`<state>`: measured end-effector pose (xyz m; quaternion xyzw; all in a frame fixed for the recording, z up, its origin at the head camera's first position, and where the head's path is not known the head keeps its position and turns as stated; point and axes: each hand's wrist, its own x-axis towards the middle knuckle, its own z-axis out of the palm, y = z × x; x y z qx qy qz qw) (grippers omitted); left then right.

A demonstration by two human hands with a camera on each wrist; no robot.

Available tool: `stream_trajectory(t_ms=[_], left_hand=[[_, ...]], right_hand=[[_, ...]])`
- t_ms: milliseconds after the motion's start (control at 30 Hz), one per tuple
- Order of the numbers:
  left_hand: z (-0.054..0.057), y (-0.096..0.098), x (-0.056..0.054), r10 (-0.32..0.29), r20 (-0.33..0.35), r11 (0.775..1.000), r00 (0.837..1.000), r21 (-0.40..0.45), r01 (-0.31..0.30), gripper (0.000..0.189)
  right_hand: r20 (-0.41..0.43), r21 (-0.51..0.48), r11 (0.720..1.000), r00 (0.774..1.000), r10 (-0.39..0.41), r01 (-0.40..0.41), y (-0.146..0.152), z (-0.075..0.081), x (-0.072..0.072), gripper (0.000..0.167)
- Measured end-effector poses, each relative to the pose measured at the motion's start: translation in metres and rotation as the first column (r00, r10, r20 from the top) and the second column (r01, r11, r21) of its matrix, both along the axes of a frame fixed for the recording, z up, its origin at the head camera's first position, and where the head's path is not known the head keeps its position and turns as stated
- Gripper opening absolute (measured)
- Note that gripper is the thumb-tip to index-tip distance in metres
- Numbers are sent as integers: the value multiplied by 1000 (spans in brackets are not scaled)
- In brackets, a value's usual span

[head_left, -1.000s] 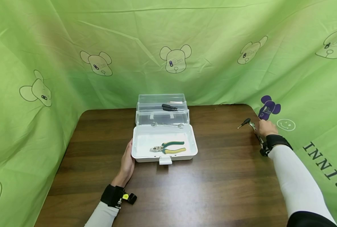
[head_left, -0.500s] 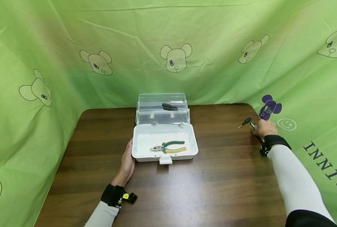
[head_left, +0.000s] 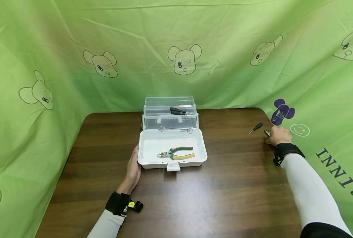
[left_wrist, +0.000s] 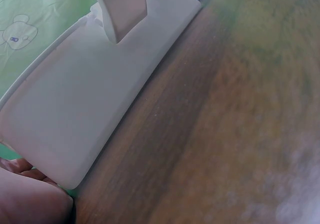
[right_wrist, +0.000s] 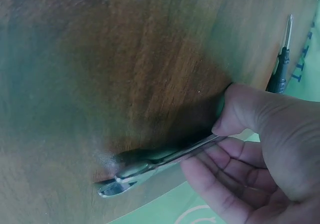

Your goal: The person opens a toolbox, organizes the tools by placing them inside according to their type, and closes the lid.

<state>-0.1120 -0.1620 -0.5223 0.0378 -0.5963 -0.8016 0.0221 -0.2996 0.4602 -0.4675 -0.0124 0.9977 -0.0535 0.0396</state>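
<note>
A white toolbox (head_left: 143, 166) stands with its lid up on the table. My left hand (head_left: 133, 170) rests against its left side, and the box front (left_wrist: 65, 104) fills much of the left wrist view. Inside lie pliers (head_left: 180, 154) with green and yellow handles. My right hand (head_left: 279, 135), at the table's right edge, pinches a metal wrench (right_wrist: 150, 166) between thumb and fingers; its head points away from the hand, low over the tabletop. Left of that hand lies a small black-handled screwdriver (head_left: 256, 127), also a screwdriver (right_wrist: 281, 67) in the right wrist view.
A double-ended wrench (head_left: 175, 130) and black-handled screwdrivers (head_left: 178, 111) lie in the clear trays (head_left: 148, 124) of the raised lid. Green printed cloth (head_left: 129, 86) hangs behind and beside the brown wooden table (head_left: 224, 191).
My right hand has taken hold of the wrench, which has turned and is now mostly hidden by the hand in the head view. The left hand and toolbox stay put.
</note>
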Motion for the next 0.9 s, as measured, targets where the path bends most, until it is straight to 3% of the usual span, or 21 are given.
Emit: stream_trajectory(t_ms=[900], left_hand=[[2,1,0,10,15,1000,1000,-9,-10,60]], right_hand=[[30,1,1000,999,29,-29,8,9,15,31]])
